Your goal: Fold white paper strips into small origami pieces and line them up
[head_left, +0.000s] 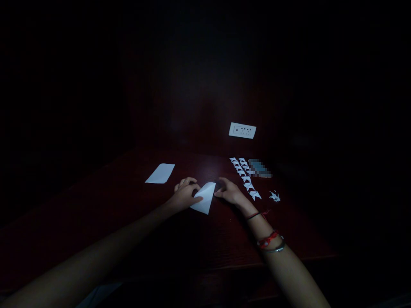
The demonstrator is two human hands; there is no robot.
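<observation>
a: where is the white sheet?
b: on the dark counter, right between both hands.
a: how is it held?
b: the left hand has its grip closed on the sheet's left edge, thumb on top, likely to keep it from sliding. the right hand lies with its grip open, fingertips at the sheet's right corner. in this dim light i can't be sure they press it.
a: and around the sheet?
b: a spare sheet lies left of it and farther off. a row of folded pieces sits just to its right, out of the hands' way.
</observation>
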